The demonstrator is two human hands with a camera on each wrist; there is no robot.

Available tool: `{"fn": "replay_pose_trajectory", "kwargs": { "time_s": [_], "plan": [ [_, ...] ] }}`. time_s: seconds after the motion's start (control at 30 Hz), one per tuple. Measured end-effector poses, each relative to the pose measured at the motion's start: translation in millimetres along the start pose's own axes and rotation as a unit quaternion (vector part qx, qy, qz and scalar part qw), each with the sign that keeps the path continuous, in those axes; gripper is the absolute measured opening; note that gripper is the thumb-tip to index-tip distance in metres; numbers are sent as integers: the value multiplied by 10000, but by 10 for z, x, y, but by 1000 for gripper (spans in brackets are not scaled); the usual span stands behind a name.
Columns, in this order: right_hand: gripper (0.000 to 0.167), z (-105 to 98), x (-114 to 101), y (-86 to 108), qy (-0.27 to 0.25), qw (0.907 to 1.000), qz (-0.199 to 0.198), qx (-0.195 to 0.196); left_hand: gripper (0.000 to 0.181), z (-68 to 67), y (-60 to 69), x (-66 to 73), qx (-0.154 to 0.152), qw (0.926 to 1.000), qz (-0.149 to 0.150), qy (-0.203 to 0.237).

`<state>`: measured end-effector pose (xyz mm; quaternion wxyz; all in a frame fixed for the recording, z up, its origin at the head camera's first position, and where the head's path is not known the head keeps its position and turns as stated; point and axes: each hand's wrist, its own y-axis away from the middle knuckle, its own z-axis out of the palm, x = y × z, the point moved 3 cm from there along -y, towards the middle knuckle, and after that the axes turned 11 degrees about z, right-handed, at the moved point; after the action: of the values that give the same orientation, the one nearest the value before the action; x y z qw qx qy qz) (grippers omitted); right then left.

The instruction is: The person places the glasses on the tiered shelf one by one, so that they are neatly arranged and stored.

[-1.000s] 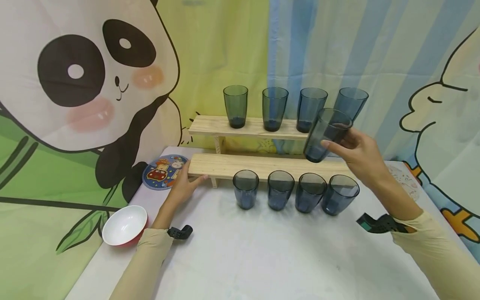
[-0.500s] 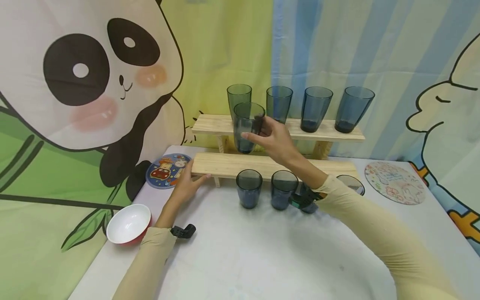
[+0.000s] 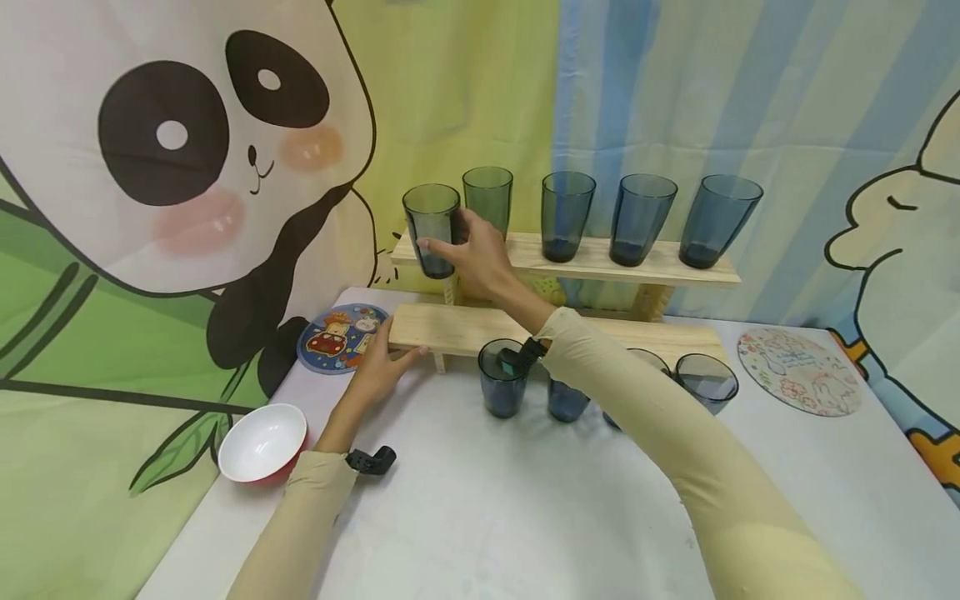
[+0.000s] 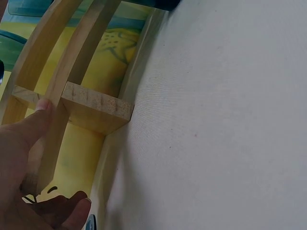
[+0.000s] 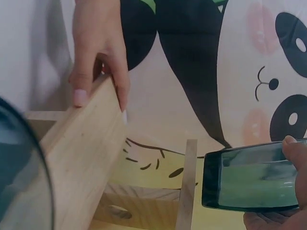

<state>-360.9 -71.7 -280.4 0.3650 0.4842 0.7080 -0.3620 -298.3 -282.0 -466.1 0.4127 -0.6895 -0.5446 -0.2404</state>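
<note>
My right hand (image 3: 483, 254) grips a tinted drinking glass (image 3: 431, 229) in front of the left end of the upper shelf board (image 3: 600, 262). In the right wrist view a narrow gap shows between the glass base (image 5: 213, 184) and the upper board's edge (image 5: 188, 191). Several matching glasses stand in a row on that board, one (image 3: 491, 196) right beside the held glass. My left hand (image 3: 378, 371) pinches the left end of the lower board (image 3: 457, 327) of the wooden stand, its thumb (image 4: 33, 124) on the front edge.
Several more glasses stand on the table before the stand, such as one (image 3: 502, 387), partly hidden by my right arm. A white-and-red bowl (image 3: 262, 442) sits at left. Round mats lie at the stand's left (image 3: 330, 342) and right (image 3: 798, 371).
My right hand has carried the glass leftward, from the right side of the upper board to its left end. The left hand keeps its hold on the lower board.
</note>
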Motion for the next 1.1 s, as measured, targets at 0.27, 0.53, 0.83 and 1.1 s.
{"fn": "replay_pose_trajectory", "kwargs": {
  "time_s": [0.27, 0.53, 0.83, 1.1],
  "plan": [
    [92, 146, -44, -319, 57, 9990, 392, 213, 101, 23, -6, -1, -31, 10000, 5, -60],
    [91, 302, -64, -531, -70, 9977, 536, 413, 101, 1, 2, 15, 35, 9999, -15, -128],
    [89, 352, -56, -629, -179, 9956, 772, 500, 104, 20, -7, -3, -8, 9998, -121, -151],
    [94, 369, -77, -559, 140, 9955, 857, 380, 102, 6, 8, 13, 36, 10000, -27, -75]
  ]
}}
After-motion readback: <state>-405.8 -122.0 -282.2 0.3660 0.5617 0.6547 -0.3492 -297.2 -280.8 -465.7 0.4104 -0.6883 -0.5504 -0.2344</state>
